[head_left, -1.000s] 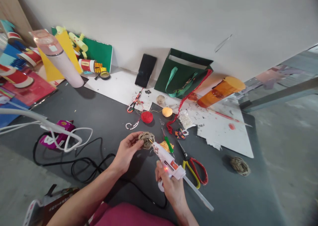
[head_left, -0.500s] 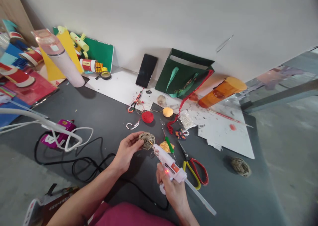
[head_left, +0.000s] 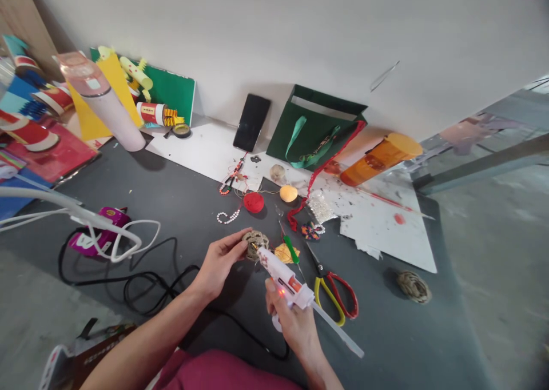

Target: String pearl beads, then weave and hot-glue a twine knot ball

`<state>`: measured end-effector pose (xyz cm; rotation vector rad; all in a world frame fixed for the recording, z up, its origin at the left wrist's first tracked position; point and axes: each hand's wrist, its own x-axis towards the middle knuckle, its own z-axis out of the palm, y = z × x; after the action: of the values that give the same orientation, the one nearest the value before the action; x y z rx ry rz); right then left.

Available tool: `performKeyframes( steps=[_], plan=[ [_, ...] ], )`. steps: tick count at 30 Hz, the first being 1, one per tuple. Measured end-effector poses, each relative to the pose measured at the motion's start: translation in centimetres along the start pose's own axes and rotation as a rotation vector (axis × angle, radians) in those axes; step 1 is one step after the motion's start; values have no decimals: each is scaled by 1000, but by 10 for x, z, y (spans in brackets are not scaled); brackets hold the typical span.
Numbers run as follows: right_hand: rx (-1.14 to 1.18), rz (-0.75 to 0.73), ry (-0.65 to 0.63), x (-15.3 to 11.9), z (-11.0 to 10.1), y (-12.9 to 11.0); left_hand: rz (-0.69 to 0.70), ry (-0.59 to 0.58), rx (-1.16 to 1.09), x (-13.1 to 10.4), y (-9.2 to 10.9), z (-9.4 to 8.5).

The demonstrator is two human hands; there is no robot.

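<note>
My left hand [head_left: 221, 261] pinches the left edge of a grey-brown crocheted flower [head_left: 258, 241] just above the dark table. My right hand [head_left: 292, 321] is wrapped round a white hot glue gun [head_left: 281, 274], its red light lit and a clear glue stick jutting from the back. The gun's nozzle points at the flower's middle and seems to touch it; the tip is partly lost against the yarn. Right of the gun lie a green-handled crochet hook [head_left: 291, 249], a yellow crocheted piece [head_left: 283, 254] and scissors [head_left: 337, 295] with one yellow and one red handle.
Behind my hands are a red yarn ball [head_left: 254, 202], a yellow ball [head_left: 289, 194], a phone [head_left: 252, 122] and a green paper bag [head_left: 315, 128]. A second crocheted piece [head_left: 414, 287] lies at right. Black cable [head_left: 148, 284] and a purple power block [head_left: 100, 230] are at left.
The glue gun and my right hand have shifted slightly left, with the nozzle now lower-left on the flower. My left hand has barely moved.
</note>
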<state>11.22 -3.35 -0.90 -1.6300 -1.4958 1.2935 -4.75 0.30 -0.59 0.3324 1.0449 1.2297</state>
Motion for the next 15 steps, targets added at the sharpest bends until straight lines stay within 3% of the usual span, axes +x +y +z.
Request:
performKeyframes(
  steps=[4, 8, 15],
  plan=[
    [-21, 25, 56, -4, 3, 8, -10, 14, 20, 1, -1, -1],
    [-21, 77, 34, -6, 3, 7, -10, 17, 22, 2, -1, -2],
    [-91, 38, 31, -10, 0, 13, -5, 27, 14, 3, 1, -3]
  ],
)
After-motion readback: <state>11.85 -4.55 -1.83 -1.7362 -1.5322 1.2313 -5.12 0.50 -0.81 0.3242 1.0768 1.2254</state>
